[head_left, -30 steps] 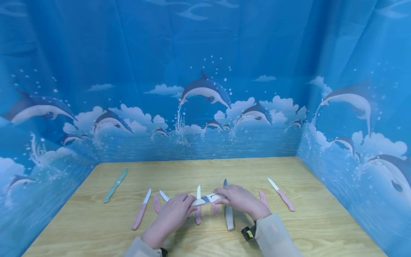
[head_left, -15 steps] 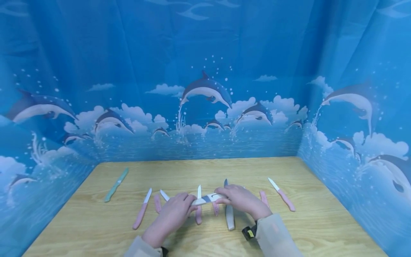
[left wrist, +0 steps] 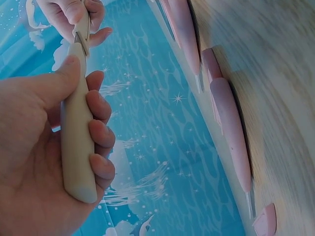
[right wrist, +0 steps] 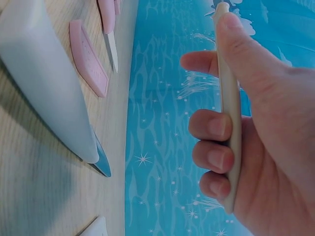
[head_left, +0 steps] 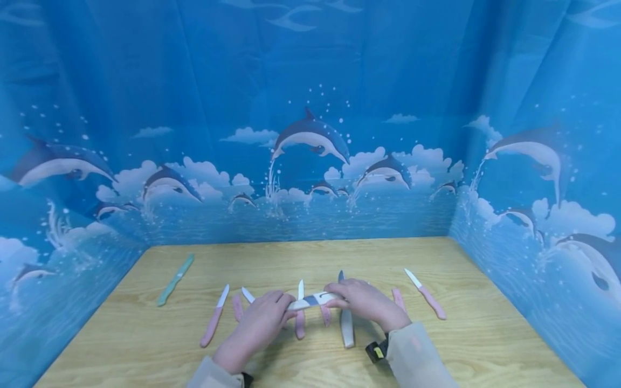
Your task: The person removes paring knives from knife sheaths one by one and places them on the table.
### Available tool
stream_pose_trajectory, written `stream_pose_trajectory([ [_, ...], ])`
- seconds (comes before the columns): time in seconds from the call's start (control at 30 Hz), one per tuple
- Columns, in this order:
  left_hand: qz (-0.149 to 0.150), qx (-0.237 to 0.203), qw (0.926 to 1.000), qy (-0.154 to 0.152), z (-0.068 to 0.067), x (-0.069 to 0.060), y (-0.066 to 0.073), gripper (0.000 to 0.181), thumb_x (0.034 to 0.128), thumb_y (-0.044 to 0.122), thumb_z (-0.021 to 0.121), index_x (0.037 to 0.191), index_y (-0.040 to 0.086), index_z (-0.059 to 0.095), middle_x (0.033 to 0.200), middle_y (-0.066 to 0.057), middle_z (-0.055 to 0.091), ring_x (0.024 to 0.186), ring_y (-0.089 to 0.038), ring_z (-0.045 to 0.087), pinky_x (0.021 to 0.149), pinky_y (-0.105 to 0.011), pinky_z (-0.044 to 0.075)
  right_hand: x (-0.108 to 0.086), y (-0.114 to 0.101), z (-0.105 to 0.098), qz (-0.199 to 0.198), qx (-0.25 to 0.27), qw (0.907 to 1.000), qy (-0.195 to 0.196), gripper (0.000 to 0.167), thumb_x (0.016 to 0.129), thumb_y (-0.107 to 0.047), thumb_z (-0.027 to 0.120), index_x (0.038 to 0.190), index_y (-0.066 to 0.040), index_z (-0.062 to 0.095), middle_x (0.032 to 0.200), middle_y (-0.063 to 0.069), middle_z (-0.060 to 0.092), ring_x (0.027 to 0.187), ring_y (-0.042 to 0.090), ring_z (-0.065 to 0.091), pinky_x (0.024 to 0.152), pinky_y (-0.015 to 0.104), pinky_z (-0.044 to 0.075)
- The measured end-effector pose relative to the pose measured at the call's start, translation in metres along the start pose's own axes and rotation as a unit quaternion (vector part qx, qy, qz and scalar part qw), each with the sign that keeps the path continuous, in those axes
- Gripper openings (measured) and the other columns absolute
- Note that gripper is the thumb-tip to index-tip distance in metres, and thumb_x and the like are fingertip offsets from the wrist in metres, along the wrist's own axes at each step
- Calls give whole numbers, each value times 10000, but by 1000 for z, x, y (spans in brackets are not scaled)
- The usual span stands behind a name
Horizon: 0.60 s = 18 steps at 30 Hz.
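Observation:
In the head view my left hand [head_left: 259, 326] and my right hand [head_left: 368, 303] hold a cream-handled paring knife and its cover between them, above the table. The left wrist view has my left fingers curled round the knife's thick handle [left wrist: 78, 132]. A short stretch of grey blade [head_left: 311, 300] shows between the hands. My right hand grips the thin cream blade cover [right wrist: 230, 98], thumb along it and several fingers curled round. The blade's tip is hidden, apparently in the cover. Below my right hand lies a white-handled knife [head_left: 346, 328] with a dark blade.
Pink knives lie on the wooden table [head_left: 291, 256] at left [head_left: 213, 326], middle [head_left: 299, 324] and right [head_left: 432, 302]. Pink covers [head_left: 237, 307] lie among them. A green knife [head_left: 176, 280] is at the far left. Dolphin-printed blue curtains [head_left: 310, 215] border the table's back and sides.

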<state>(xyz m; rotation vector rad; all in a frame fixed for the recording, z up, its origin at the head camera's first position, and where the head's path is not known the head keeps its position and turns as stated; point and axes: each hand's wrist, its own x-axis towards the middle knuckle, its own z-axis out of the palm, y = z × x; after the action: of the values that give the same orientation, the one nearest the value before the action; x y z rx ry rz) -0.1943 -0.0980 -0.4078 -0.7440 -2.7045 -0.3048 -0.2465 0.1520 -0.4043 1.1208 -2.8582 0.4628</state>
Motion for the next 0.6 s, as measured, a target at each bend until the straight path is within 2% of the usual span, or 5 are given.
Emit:
stream_pose_trajectory([
  [0.6, 3, 32, 10000, 26, 3, 0, -3, 250, 909, 336, 644, 1073, 148, 649, 891, 55, 636, 801, -104, 592, 692, -296, 514, -1, 0, -2, 30, 14, 10000, -31, 357, 949, -428, 535, 1202, -195, 632, 1107, -14, 689, 1005, 185, 652, 894, 400, 527],
])
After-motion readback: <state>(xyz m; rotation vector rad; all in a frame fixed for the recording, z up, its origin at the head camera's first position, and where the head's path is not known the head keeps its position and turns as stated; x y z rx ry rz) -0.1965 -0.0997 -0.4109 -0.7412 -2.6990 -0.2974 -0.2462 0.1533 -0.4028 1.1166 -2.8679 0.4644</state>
